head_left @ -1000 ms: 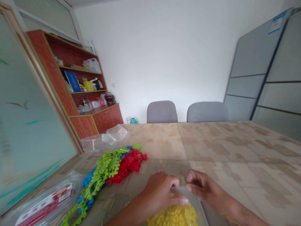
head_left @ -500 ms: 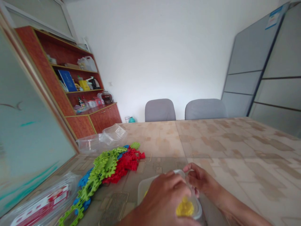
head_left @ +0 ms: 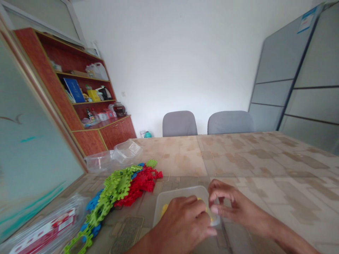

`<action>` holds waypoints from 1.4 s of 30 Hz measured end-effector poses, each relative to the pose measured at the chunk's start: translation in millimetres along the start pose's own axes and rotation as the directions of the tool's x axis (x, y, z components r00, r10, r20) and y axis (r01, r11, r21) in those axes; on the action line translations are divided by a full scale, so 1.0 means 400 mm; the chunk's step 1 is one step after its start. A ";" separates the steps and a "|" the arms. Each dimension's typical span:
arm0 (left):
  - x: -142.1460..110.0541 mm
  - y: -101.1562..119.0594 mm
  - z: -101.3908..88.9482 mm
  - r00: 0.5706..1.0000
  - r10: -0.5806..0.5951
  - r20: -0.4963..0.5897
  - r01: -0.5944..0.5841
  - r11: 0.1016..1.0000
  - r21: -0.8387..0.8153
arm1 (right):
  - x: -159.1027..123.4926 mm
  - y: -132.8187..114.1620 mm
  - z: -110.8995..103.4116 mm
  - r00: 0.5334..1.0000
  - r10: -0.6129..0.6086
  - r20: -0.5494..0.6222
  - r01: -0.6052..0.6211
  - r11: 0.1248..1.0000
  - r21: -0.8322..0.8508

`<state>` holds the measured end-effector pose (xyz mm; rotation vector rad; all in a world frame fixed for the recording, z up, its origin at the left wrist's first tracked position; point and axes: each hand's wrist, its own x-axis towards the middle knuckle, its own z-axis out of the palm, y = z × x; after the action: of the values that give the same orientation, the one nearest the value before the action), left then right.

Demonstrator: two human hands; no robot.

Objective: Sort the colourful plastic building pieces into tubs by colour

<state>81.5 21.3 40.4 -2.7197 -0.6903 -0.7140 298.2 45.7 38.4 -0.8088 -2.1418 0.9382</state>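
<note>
A translucent plastic container [head_left: 182, 192] sits at the table's near edge with yellow pieces [head_left: 164, 209] inside. My left hand [head_left: 185, 218] is over it, its back towards me, fingers curled down into the container. What those fingertips hold, if anything, is hidden. At the container's right side my right hand [head_left: 229, 201] is closed, thumb and fingers at the rim. Left of the container lie linked gear-like plastic pieces: green pieces [head_left: 118, 185], red pieces [head_left: 143, 183] and blue pieces [head_left: 94, 201].
Clear plastic containers [head_left: 127, 150] stand at the table's left back. Clear packaging with a red-and-white label [head_left: 47, 231] lies at the near left, beside a frosted glass panel [head_left: 34, 141]. Two grey chairs [head_left: 179, 123] face me across the patterned table [head_left: 251, 165].
A clear piece with yellow in it, tilted at the container's right in the earlier frame, no longer shows there. The container's far rim is more visible. My right hand has moved slightly.
</note>
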 end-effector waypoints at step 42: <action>0.016 0.009 -0.027 0.954 -0.165 0.252 0.155 0.986 0.057 | -0.016 0.011 0.044 0.893 -0.442 0.078 0.425 0.774 -0.470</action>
<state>83.8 16.8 52.5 -2.7720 -0.9812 -0.3789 290.0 36.8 23.5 -0.4951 -2.4141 0.1464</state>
